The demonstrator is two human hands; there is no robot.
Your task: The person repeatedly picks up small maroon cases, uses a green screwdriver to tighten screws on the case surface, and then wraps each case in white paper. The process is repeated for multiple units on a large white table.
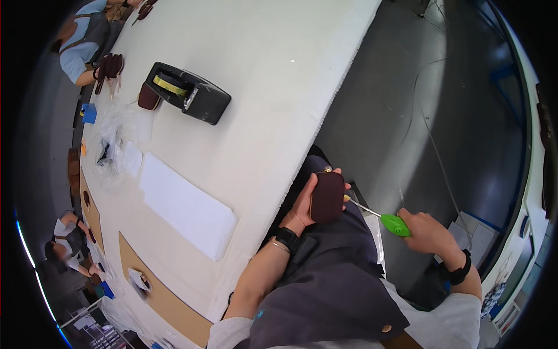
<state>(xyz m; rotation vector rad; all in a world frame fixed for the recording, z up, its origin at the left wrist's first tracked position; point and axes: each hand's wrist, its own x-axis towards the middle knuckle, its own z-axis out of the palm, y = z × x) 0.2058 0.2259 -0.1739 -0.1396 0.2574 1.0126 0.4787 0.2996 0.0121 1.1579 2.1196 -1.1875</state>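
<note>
My left hand (pixel 300 209) is closed around a small dark maroon clasp purse (pixel 327 198) with a gold-coloured rim and a clasp at its top, held above my lap. In my right hand (pixel 430 234) is a tool with a bright green handle (pixel 396 225) and a thin metal shaft. The shaft points left, and its yellowish tip sits at the purse's right edge, by my left fingertips. Whether the tip touches the purse, I cannot tell. My left fingers are partly hidden behind the purse.
The white table (pixel 273 75) on my left bears a black tape dispenser (pixel 203 99), a maroon case (pixel 149 97), white sheets (pixel 186 203), clear plastic bags (pixel 119 139) and brown board (pixel 157 291). Two people (pixel 87 46) work along its far side. Cables (pixel 415 93) cross the grey floor.
</note>
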